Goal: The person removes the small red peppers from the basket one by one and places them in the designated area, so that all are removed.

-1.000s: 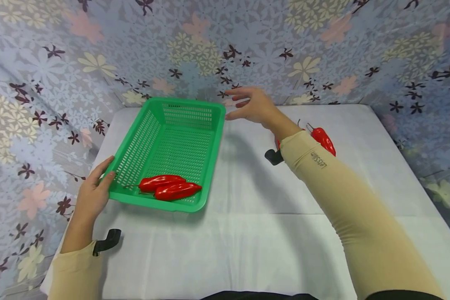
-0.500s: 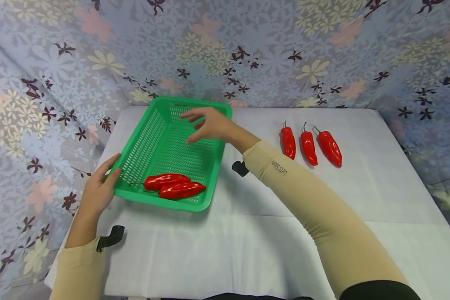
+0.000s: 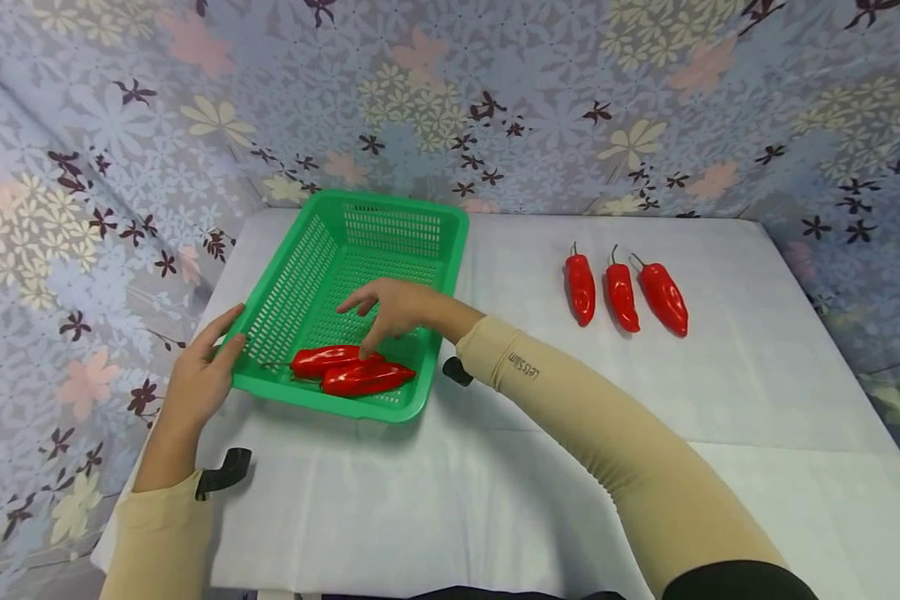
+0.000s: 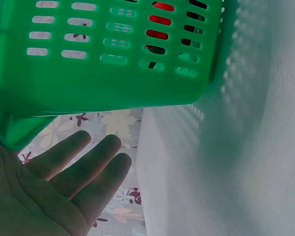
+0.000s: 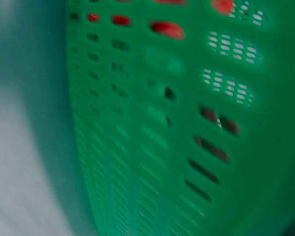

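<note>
A green plastic basket with slotted walls stands at the left of the table. My left hand grips its near left corner at the rim; in the left wrist view three fingers of that hand extend below the rim, outside the wall. Two red peppers lie side by side at the near end inside. Above them hovers my right hand, fingers loosely bent and holding nothing, with the thumb tip overlapping the peppers. The right wrist view has only the slotted basket wall, with red showing through.
Three more red peppers, a left one, a middle one and a right one, lie in a row on the white-covered table. Floral cloth rises behind the table's back edge.
My right hand has moved from beyond the basket's right rim leftward and down over the two peppers inside. The row of peppers on the table has come into full view. My left hand keeps its grip.
</note>
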### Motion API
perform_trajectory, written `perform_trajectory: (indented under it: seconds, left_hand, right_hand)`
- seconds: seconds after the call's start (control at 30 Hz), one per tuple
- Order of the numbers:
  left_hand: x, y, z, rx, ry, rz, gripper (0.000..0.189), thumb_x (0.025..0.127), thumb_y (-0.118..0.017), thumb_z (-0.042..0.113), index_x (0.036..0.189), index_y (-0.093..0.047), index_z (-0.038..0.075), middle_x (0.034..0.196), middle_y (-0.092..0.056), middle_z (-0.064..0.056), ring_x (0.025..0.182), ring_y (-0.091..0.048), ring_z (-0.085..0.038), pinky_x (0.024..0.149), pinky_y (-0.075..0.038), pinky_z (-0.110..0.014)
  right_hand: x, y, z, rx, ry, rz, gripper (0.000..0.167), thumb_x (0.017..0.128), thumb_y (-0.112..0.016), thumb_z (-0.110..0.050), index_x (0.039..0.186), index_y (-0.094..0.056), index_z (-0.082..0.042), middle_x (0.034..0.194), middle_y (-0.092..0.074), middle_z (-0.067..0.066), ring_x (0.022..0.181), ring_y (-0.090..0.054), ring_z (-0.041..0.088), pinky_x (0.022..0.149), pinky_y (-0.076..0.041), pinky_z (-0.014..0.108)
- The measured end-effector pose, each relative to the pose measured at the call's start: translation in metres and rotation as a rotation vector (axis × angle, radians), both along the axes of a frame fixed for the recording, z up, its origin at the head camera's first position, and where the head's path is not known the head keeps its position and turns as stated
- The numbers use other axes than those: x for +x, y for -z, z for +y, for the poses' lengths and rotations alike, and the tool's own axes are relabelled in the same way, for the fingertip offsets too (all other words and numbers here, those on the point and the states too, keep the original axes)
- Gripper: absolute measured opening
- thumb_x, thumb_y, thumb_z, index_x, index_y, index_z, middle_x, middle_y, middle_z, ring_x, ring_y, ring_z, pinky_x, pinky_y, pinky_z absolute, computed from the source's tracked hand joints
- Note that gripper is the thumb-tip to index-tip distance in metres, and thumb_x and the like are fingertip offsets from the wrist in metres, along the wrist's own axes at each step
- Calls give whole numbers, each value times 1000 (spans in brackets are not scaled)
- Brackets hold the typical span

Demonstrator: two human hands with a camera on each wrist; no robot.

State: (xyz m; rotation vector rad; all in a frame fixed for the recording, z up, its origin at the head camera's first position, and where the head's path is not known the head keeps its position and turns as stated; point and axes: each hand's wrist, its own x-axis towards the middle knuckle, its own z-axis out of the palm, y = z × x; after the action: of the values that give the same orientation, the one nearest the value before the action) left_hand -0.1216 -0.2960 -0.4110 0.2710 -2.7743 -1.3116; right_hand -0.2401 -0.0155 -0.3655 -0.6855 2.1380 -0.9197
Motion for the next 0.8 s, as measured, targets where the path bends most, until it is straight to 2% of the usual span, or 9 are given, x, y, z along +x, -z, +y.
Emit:
perform_trajectory:
  seconds: [0.13, 0.37, 0.53, 0.8]
  left_hand:
    - [0, 0, 0, 0, -5, 0, 54, 108, -39, 43, 159, -34, 27, 157, -36, -21, 128, -46, -52, 96, -36, -67]
    - [0, 1, 0, 18, 9, 17, 53, 108, -40, 41, 159, -35, 27, 156, -38, -21, 124, -51, -48, 94, -39, -63]
    - [-1, 1, 0, 18, 11, 20, 53, 108, -39, 41, 159, -34, 26, 156, -38, -22, 121, -53, -48, 89, -42, -60]
    - [-1, 3, -1, 15, 16, 30, 53, 108, -39, 40, 159, -35, 25, 155, -38, -20, 122, -53, -48, 85, -45, -54]
  right_hand:
    - [5, 7, -5, 48, -32, -11, 70, 79, -89, -14, 142, -61, -22, 145, -53, 12, 97, -64, 22, 79, -56, 40]
    - [17, 11, -11, 159, -108, 44, 79, 74, -92, -13, 144, -57, -24, 137, -58, 9, 121, -51, 22, 83, -52, 31]
    - [25, 16, -14, 234, -162, 121, 91, 71, -94, -12, 149, -51, -27, 131, -59, 7, 118, -50, 20, 83, -51, 30]
    - [28, 22, -19, 279, -137, 192, 97, 70, -93, -8, 153, -45, -24, 138, -52, 5, 118, -47, 19, 80, -52, 29]
